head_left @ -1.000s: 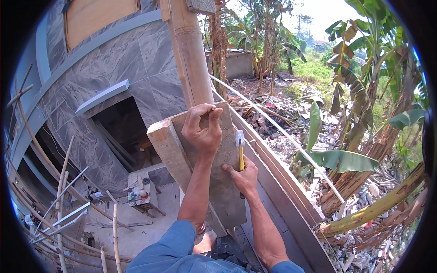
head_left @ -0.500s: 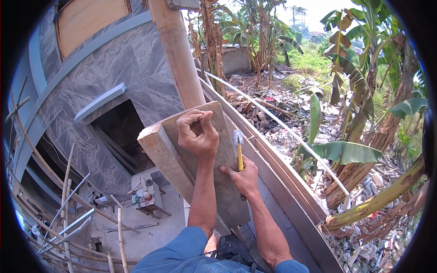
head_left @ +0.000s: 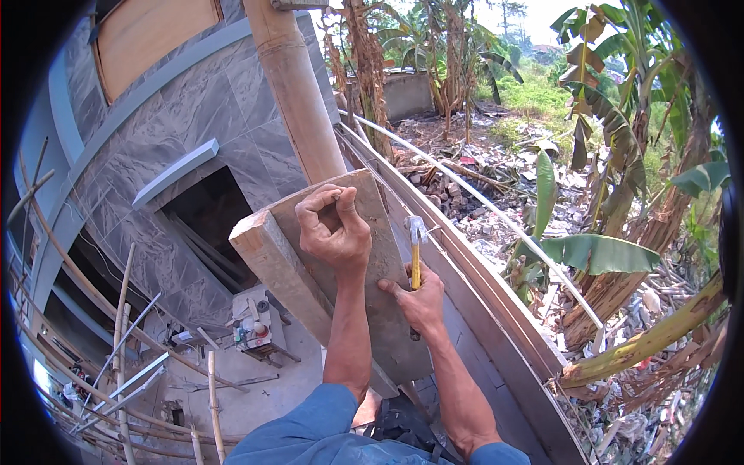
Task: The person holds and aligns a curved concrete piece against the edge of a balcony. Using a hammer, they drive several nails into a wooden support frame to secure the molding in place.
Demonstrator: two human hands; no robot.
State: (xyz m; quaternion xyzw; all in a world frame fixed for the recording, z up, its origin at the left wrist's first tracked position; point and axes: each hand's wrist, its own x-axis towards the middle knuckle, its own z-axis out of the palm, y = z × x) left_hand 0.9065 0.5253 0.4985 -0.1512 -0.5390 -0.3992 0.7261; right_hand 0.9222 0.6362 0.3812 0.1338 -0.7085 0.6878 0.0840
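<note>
My left hand [head_left: 337,236] is raised over a wide, worn wooden board [head_left: 399,341], thumb and forefinger pinched together. Something tiny may be between their tips, too small to name. A thick squared timber [head_left: 280,260] runs along the board's left side. In my right hand [head_left: 420,302] is a hammer [head_left: 416,252], its yellow handle gripped near the board's right edge and its metal head pointing up. My right thumb lies against or just over the board; I cannot tell which.
A thick bamboo post [head_left: 298,101] stands just beyond the board. To the right runs a long ledge [head_left: 496,325], with rubble and banana plants past it. Far below on the left are a small cluttered table [head_left: 260,329] and bamboo poles [head_left: 124,341]. A grey-tiled wall [head_left: 225,116] rises at the left.
The hammer and my right hand have shifted slightly, with more of the hammer's head in sight. My left hand keeps its pinch over the board. The whole view has turned a little.
</note>
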